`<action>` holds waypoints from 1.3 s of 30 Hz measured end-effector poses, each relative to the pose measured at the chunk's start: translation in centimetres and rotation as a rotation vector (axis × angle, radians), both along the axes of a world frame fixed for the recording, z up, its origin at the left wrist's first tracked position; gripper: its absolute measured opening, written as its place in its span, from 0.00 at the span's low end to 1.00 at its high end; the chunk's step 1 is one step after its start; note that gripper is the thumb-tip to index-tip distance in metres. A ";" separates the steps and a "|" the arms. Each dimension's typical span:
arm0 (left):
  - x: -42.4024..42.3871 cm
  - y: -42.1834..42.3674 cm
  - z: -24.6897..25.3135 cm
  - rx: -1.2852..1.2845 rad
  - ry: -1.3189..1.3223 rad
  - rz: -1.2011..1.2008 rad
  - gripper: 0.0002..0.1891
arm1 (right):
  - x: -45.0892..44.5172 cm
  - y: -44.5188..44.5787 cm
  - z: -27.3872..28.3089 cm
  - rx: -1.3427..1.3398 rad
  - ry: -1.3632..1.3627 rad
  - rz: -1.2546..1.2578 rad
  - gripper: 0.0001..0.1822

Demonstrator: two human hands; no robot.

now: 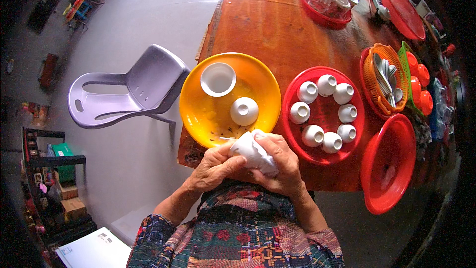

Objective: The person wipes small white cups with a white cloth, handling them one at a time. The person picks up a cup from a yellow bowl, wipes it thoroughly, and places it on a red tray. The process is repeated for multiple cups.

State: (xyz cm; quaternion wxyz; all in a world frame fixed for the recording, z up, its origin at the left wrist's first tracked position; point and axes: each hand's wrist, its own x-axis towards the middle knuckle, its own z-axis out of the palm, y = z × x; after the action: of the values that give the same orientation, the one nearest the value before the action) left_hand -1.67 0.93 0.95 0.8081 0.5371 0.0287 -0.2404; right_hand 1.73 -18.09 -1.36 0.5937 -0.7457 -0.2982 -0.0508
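Close to my body, my left hand point(218, 164) grips a white porcelain cup point(241, 146) by its side. Pressed against that cup, a white cloth or tissue point(264, 156) is in my right hand point(282, 163). Just beyond both hands lies a round yellow tray point(193, 104) with wet patches and a dark printed pattern. On it a larger white cup point(218, 80) stands mouth up, and a small white teacup point(244, 111) rests upside down. To the right, a round red tray point(327, 119) carries several small teacups point(312, 135) turned over in a ring.
An orange basket of spoons point(386, 78) and a green basket of orange cups point(420, 85) stand at the right. A red basin point(388, 163) sits at the table's near right edge. Glasses fill a red tray point(325, 22) farther back. A grey plastic chair point(130, 89) is left of the wooden table point(260, 26).
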 end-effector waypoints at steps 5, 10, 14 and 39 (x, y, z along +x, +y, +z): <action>-0.7 -0.4 -0.7 -0.051 0.050 0.045 0.17 | -1.0 0.0 1.0 -0.071 -0.152 -0.021 0.21; -0.9 -0.3 -0.6 0.019 -0.134 -0.013 0.19 | -0.6 0.1 2.1 -0.083 -0.197 -0.004 0.18; -0.7 -0.1 -0.2 0.059 -0.123 -0.057 0.19 | 0.3 0.0 2.9 -0.019 -0.035 0.038 0.16; -1.0 0.3 -0.9 -0.046 -0.148 -0.001 0.18 | 0.1 0.5 3.5 0.004 0.012 0.011 0.12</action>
State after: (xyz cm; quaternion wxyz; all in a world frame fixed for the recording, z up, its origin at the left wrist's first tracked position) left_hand -2.62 1.25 0.02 0.8199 0.5348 -0.0368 -0.2009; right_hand 1.85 -17.59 2.15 0.5974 -0.7431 -0.2984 -0.0437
